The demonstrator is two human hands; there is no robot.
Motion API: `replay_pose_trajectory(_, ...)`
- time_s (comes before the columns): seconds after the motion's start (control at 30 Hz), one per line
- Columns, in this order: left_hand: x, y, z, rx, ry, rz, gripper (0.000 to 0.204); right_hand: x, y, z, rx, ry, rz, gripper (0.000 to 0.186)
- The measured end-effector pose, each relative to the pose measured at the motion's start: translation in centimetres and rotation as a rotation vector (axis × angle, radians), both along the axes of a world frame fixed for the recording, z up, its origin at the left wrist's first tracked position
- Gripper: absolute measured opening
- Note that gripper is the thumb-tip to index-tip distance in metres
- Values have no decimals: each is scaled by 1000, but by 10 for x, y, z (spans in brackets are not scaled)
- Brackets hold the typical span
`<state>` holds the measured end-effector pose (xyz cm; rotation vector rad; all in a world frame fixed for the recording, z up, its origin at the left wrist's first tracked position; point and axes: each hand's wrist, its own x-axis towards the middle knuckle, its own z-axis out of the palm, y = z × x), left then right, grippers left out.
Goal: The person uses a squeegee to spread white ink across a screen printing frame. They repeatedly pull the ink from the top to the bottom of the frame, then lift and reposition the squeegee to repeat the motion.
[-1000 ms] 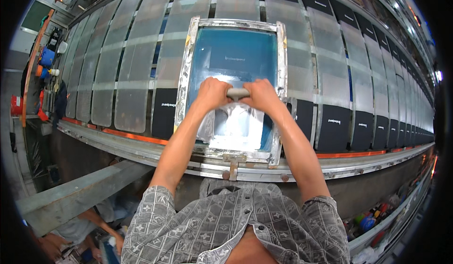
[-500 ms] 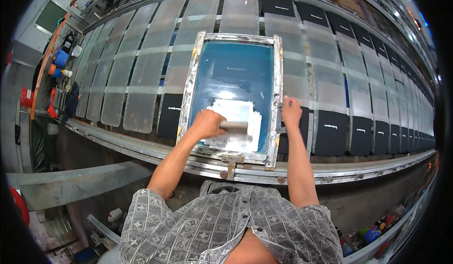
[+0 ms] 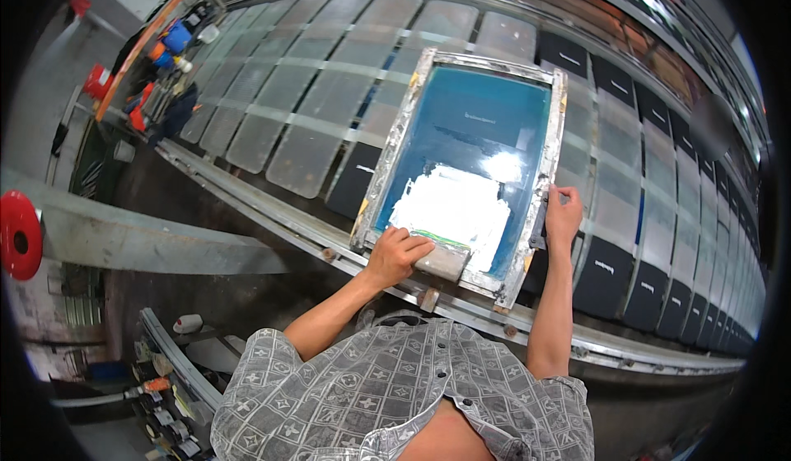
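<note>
A screen printing frame [image 3: 394,144] with metal rails and blue-green mesh lies tilted across the pallets in front of me. White ink [image 3: 449,201] spreads over the near part of its mesh. My left hand [image 3: 399,257] is closed round one end of a squeegee [image 3: 443,261], whose ink-edged blade rests at the near end of the frame. At the right rail, my right hand [image 3: 564,218] has its fingers curled and pinched against the frame edge, beside a small dark bracket [image 3: 539,224]. What lies directly beneath the mesh is mostly hidden.
Long rows of grey pallets [image 3: 301,148] run to both sides, some bearing black fabric pieces [image 3: 607,276] with small white prints. A metal rail [image 3: 272,214] edges the table. A grey beam [image 3: 156,234] with a red disc [image 3: 20,235] stands left. Coloured containers [image 3: 175,37] sit far left.
My left hand has drawn the squeegee toward me to the frame's near end, and the white ink shows as a solid patch. The view has turned and shifted; my right hand stays at the right rail.
</note>
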<state>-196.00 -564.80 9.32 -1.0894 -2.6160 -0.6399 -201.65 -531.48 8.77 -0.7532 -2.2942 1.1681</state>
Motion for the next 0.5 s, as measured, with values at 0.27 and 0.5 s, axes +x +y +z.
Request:
replay_pose_trajectory(0.27,-80,-101,-8,-228,-173,75,17,-36,-123,-72,-102,24,-24,19)
replay_pose_trajectory(0.5,-112,-129,15,-292,-303,62,18,-65,-172,-68,-193,73,-23,22)
